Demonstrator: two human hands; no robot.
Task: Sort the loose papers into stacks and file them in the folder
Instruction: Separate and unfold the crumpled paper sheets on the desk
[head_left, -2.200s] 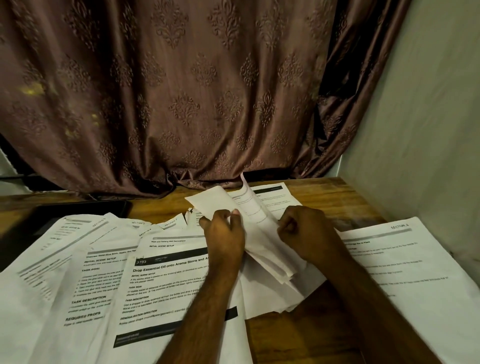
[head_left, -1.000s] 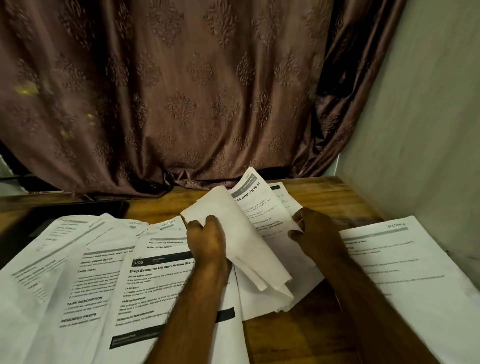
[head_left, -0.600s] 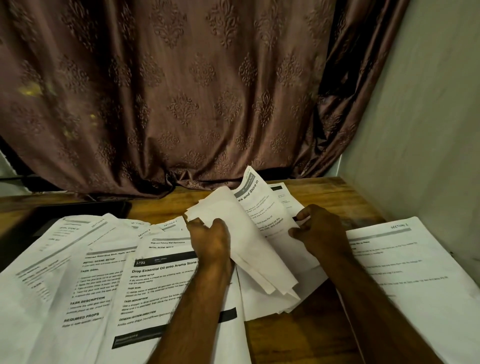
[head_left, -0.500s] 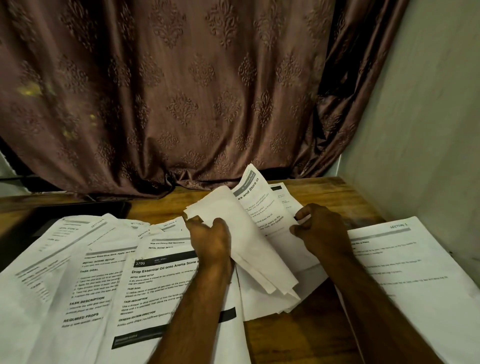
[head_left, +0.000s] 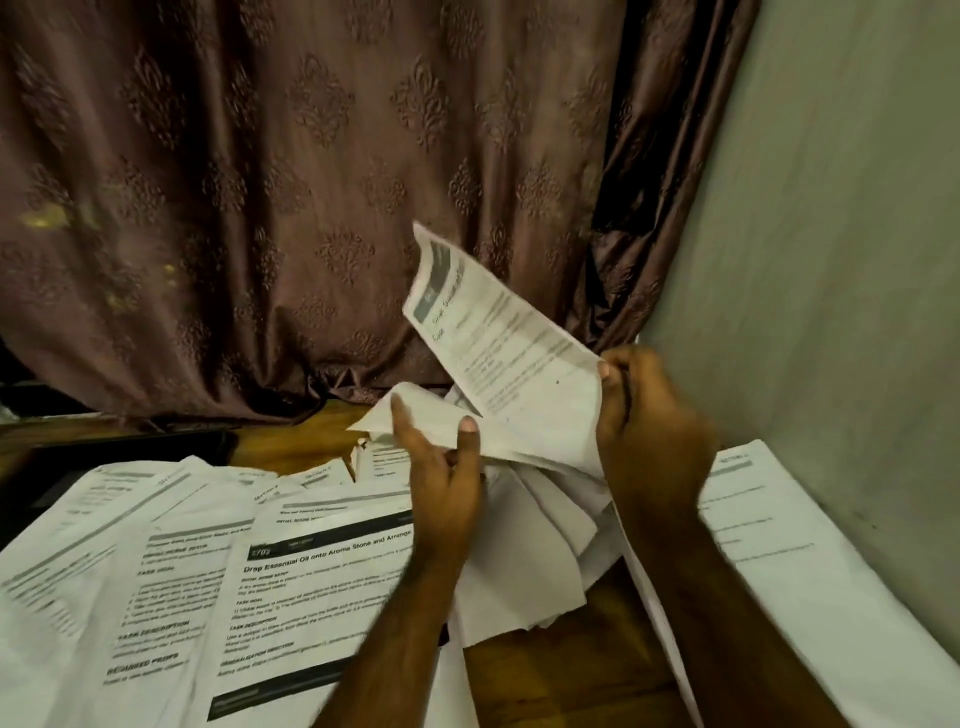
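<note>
Thin matt printed paper, creased and curling, in the lifted sheet (head_left: 498, 338). Same matt paper in the spread pages (head_left: 171, 571) left of it. Beneath, varnished wood tabletop (head_left: 561, 670), faintly glossy. Behind, sheeny embossed cloth curtain (head_left: 311, 182); rightward, matt painted wall (head_left: 841, 260).

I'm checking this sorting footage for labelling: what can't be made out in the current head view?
- Lifted sheet in the right hand: its text is motion-blurred.
- Bundle gripped by the left hand: sheet count is hidden by overlap and both hands.
- Dark flat object at far left: covered by papers, too dim to identify.
- Right-side page: cut by the frame edge.
</note>
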